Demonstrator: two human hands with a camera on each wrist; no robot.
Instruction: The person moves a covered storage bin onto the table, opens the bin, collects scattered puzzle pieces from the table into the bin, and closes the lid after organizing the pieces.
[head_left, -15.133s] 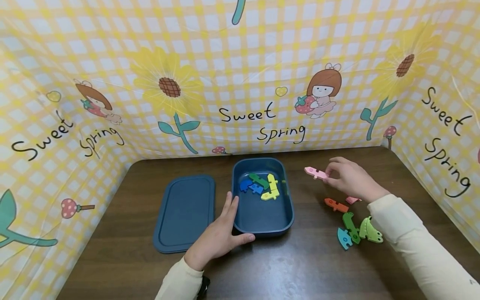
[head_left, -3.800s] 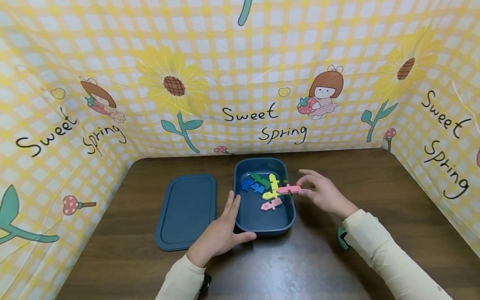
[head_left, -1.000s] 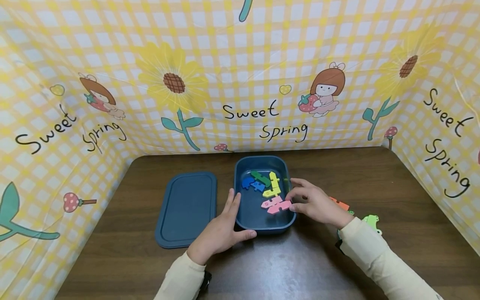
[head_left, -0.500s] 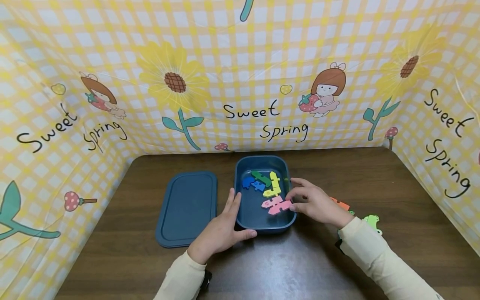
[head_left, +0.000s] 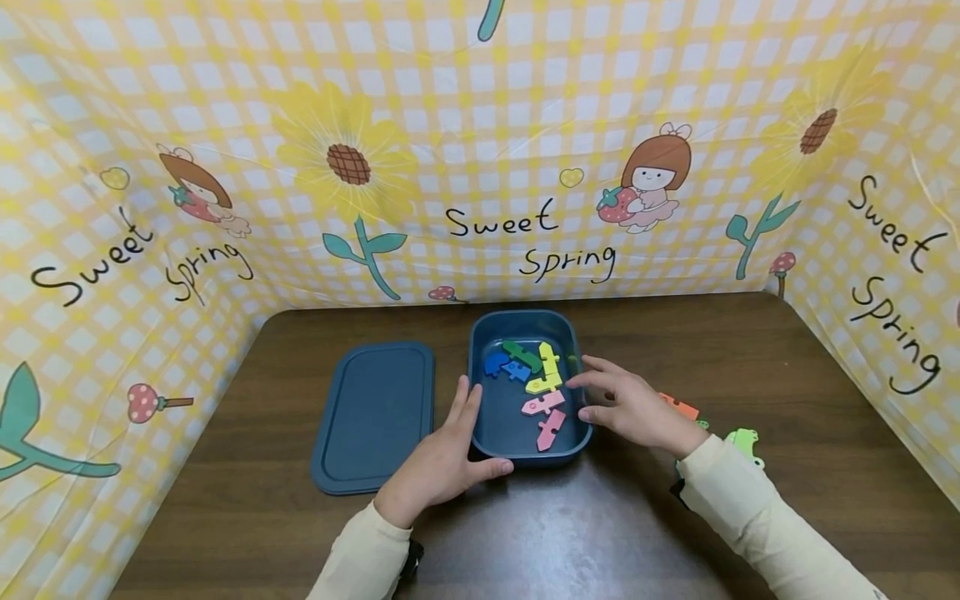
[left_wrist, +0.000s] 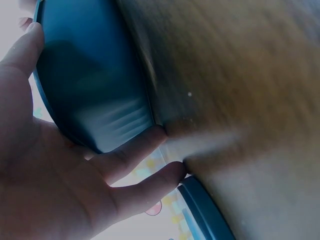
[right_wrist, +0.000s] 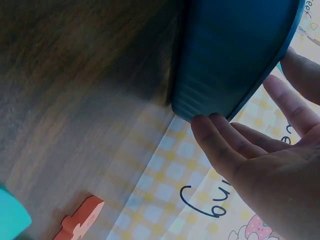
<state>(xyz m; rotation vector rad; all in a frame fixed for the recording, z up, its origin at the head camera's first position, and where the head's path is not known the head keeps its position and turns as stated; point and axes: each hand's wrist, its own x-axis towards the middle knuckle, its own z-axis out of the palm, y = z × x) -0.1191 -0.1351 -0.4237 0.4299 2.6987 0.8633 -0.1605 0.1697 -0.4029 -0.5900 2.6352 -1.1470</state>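
Note:
A dark blue box (head_left: 491,435) stands uncovered on the table. Inside it lie two pink puzzle pieces, one (head_left: 543,403) above the other (head_left: 551,431), along with yellow pieces (head_left: 550,364), a green piece (head_left: 521,356) and blue pieces (head_left: 515,372). My left hand (head_left: 431,477) rests against the box's left side and near corner, its fingers extended. Over the right rim my right hand (head_left: 633,408) has thumb and forefinger spread, with nothing between them. In the right wrist view, other fingers (right_wrist: 215,145) are beside the box's outer wall.
The blue lid (head_left: 375,417) lies flat left of the box. Right of it, partly behind the right forearm, are an orange piece (head_left: 681,407) and a light green piece (head_left: 745,443). A teal piece (right_wrist: 12,215) shows in the right wrist view. Patterned cloth (head_left: 517,150) walls the table's back.
My right hand has brought a pink piece into the box and let it go; over the last half second it dropped and turned below the other pink piece. The left hand has stayed.

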